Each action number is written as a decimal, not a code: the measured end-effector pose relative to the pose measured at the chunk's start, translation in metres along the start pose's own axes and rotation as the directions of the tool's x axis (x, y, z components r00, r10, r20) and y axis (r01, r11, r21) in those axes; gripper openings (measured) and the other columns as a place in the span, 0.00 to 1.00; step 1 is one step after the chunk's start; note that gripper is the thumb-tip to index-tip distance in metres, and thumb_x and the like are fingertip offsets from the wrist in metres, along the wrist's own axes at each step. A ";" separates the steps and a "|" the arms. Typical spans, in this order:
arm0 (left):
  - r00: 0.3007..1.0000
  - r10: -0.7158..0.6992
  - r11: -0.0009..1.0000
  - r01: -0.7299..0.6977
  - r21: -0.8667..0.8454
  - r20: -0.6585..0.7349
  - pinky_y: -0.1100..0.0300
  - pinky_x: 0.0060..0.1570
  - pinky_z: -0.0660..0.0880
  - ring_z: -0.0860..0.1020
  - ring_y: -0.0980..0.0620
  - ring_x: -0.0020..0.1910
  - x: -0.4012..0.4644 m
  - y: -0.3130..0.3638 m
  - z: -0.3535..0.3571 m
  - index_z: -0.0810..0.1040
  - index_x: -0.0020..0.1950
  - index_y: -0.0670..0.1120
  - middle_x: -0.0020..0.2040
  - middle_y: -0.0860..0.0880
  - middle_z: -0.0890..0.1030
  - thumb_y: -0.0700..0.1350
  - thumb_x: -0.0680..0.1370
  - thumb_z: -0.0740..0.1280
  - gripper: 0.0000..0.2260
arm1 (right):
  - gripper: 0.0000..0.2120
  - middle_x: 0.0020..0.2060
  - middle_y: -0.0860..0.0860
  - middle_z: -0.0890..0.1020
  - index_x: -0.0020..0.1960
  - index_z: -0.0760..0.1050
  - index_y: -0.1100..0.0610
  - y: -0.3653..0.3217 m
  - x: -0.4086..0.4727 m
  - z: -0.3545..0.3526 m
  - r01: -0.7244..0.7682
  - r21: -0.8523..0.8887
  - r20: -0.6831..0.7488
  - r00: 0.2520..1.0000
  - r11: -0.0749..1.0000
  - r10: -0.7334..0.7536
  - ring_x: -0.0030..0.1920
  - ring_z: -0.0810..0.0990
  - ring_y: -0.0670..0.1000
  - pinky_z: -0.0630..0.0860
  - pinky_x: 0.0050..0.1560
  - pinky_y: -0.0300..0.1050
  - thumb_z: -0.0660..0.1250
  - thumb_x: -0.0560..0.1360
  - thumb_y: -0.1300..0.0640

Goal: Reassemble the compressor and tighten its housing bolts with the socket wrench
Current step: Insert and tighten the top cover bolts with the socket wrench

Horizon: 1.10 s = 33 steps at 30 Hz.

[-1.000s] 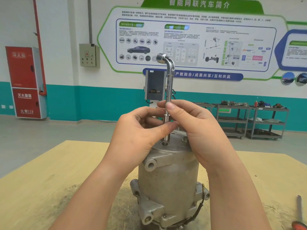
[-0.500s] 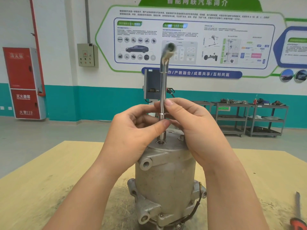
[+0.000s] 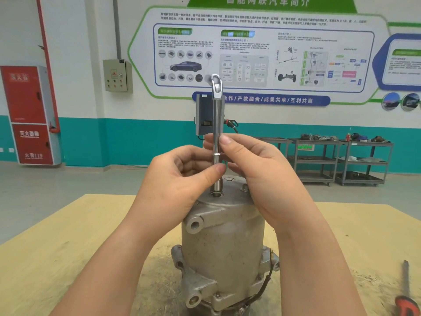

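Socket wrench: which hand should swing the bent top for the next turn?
Right, probably. The right hand pinches the socket wrench higher on the shaft, nearer the bent top; the left hand pinches low, near the compressor, steadying it.

Socket wrench (image 3: 216,124): we see polished, mirror-bright metal; smooth shaft
Compressor (image 3: 223,242): we see dull grey cast metal; matt, slightly grainy
Table (image 3: 68,247): pale wood-look board; matt, scuffed near the compressor
Screwdriver (image 3: 407,299) at our 4 o'clock: glossy red handle
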<state>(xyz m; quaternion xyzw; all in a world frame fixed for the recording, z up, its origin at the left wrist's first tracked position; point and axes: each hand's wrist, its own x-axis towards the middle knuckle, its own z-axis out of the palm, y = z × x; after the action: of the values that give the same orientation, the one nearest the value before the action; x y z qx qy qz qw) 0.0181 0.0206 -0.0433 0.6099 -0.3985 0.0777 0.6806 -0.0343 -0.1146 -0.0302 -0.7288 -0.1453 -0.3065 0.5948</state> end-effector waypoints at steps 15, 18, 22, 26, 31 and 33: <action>1.000 -0.002 1.000 0.002 -0.008 -0.021 0.72 0.35 0.75 0.83 0.60 0.35 0.000 0.001 0.002 0.83 0.45 0.44 0.36 0.50 0.85 0.40 0.67 0.76 0.08 | 0.09 0.47 0.48 0.86 0.53 0.81 0.55 -0.007 0.000 0.005 0.009 -0.014 -0.062 0.998 1.000 -0.010 0.52 0.83 0.46 0.76 0.60 0.48 0.62 0.80 0.59; 0.999 0.014 1.000 -0.014 0.001 0.039 0.73 0.40 0.75 0.84 0.61 0.41 -0.001 0.001 -0.001 0.84 0.47 0.46 0.41 0.53 0.87 0.39 0.73 0.72 0.05 | 0.11 0.46 0.48 0.86 0.62 0.76 0.57 -0.011 0.001 0.011 0.029 0.083 -0.086 0.996 0.996 -0.021 0.48 0.84 0.44 0.79 0.48 0.39 0.63 0.80 0.62; 0.994 -0.005 1.000 0.005 -0.002 0.109 0.66 0.46 0.79 0.84 0.57 0.48 -0.003 0.005 -0.002 0.85 0.50 0.46 0.46 0.51 0.87 0.44 0.74 0.70 0.07 | 0.09 0.39 0.51 0.87 0.51 0.81 0.56 -0.013 0.003 0.021 0.077 0.085 -0.190 0.980 0.993 -0.060 0.40 0.85 0.45 0.77 0.39 0.36 0.71 0.74 0.66; 1.000 -0.022 0.998 0.021 0.055 0.015 0.58 0.44 0.79 0.84 0.49 0.41 -0.001 0.003 0.003 0.84 0.46 0.41 0.42 0.41 0.85 0.45 0.69 0.76 0.10 | 0.10 0.35 0.51 0.86 0.46 0.80 0.53 -0.013 0.004 0.025 0.059 0.104 -0.278 0.960 0.993 -0.028 0.34 0.83 0.46 0.79 0.35 0.40 0.77 0.68 0.63; 0.999 -0.023 0.999 0.022 0.026 0.029 0.66 0.41 0.78 0.83 0.57 0.39 0.000 0.002 0.000 0.85 0.44 0.44 0.40 0.48 0.86 0.46 0.69 0.74 0.08 | 0.05 0.38 0.47 0.86 0.50 0.79 0.52 -0.016 0.004 0.025 0.031 0.049 -0.201 0.979 0.998 -0.020 0.40 0.84 0.42 0.81 0.44 0.39 0.67 0.78 0.61; 0.994 -0.016 0.999 0.011 0.047 0.107 0.66 0.46 0.78 0.84 0.57 0.46 0.000 0.002 -0.003 0.86 0.50 0.45 0.44 0.50 0.87 0.43 0.75 0.71 0.06 | 0.07 0.38 0.49 0.86 0.51 0.79 0.55 -0.016 0.004 0.024 0.035 0.069 -0.203 0.979 0.997 -0.021 0.40 0.85 0.43 0.81 0.42 0.38 0.68 0.76 0.64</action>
<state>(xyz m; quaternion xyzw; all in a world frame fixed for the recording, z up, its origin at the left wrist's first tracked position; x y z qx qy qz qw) 0.0182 0.0237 -0.0414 0.6315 -0.4284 0.0495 0.6444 -0.0344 -0.0885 -0.0174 -0.6700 -0.1054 -0.3818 0.6279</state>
